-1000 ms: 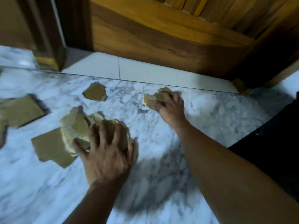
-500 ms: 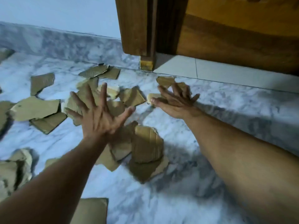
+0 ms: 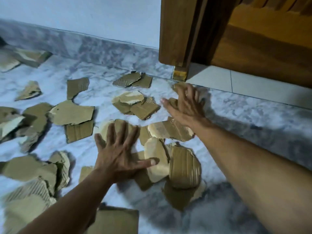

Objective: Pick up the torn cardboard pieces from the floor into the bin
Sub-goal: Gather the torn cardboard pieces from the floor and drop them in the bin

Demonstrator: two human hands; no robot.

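I have both grips spread open, left hand (image 3: pixel 118 156) and right hand (image 3: pixel 186 105) flat on the torn cardboard pieces (image 3: pixel 168 146) scattered over the marble floor (image 3: pixel 244 125); they look light and stiff, so I would pinch their edges.

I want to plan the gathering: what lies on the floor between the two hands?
Head view: overlapping torn cardboard pieces lie between left hand and right hand.

Torn cardboard pieces (image 3: pixel 71 114) lie scattered across the marble floor (image 3: pixel 244 119).
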